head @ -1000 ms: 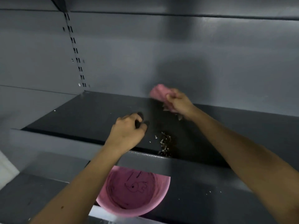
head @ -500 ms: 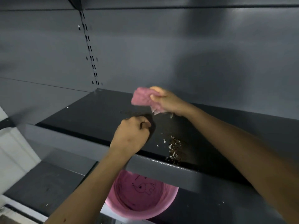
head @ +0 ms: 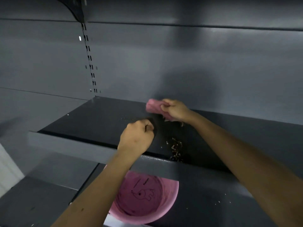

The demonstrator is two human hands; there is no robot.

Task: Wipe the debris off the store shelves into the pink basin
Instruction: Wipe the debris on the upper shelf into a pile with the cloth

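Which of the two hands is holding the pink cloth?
The right hand, gripping the pink cloth toward the back of the shelf; the left hand is a clothless fist nearer the front.

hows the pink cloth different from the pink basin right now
The pink cloth is bunched up, gripped in the right hand; the pink basin is round and open, with no hand on it. The cloth is over the back of the upper shelf; the basin is on the level below, partly hidden by that shelf's front edge. The basin has a dark drawing inside; the cloth looks plain. Both are pink.
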